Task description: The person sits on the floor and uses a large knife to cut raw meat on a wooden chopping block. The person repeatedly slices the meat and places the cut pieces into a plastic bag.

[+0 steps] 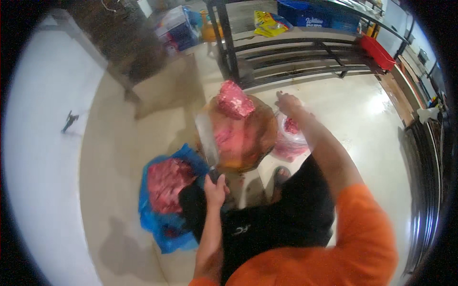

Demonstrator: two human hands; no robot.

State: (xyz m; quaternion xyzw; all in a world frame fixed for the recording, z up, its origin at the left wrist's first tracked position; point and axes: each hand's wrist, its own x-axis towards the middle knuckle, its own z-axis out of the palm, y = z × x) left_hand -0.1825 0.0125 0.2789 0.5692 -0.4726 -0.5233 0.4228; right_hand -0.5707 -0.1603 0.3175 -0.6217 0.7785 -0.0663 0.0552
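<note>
My left hand (216,189) is closed around the dark handle of a cleaver (206,136). Its broad blade points away from me, along the left edge of a round wooden chopping block (267,128). A large chunk of raw red meat (235,100) sits at the block's far side, and a blurred pinkish patch lies nearer its middle. My right hand (290,103) is just right of the block, above a clear plastic bag (292,145) with red meat in it. Its fingers look loosely apart with nothing visible in them, though they are slightly blurred.
On the left, a big slab of raw meat (168,183) rests on a blue plastic bag (164,238) on the pale tiled floor. Beyond the block stands a dark slatted metal rack (305,55) with a red tray (377,53) at its right end. A white wall (47,143) bounds the left.
</note>
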